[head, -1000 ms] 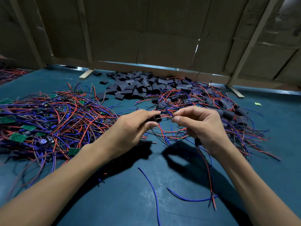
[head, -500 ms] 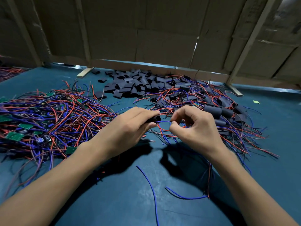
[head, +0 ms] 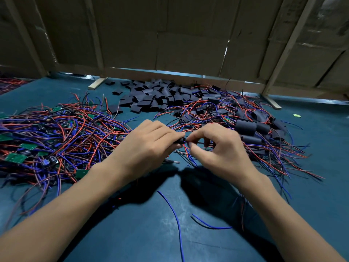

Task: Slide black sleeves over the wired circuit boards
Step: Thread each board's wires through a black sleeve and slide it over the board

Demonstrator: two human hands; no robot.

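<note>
Left hand point(head: 149, 146): fingers curled round a black sleeve point(head: 180, 141), only its open end showing past the fingertips; held level and facing right, apparently so the mouth meets the wires head-on.
Right hand point(head: 217, 148): thumb and forefinger pinch thin wires point(head: 188, 155) right at the sleeve mouth; the other fingers are curled and hold nothing visible. Judgement: leads are being fed in first so the board can follow.
Board being sleeved: not visible; hidden under the hands or still trailing on the wires.
Unsleeved stock: heap of wired circuit boards point(head: 56, 137), left of the hands, green corners showing among red and blue leads.
Empty sleeves: pile point(head: 154, 97) at the back, near the cardboard wall point(head: 170, 44).
Finished units: sleeved pieces point(head: 245, 127) in the tangle on the right.
Obstructions: loose blue wire point(head: 175, 220) on the counter point(head: 132, 233) near the forearms; the right-hand tangle lies just beside the working point and could snag the trailing leads.
</note>
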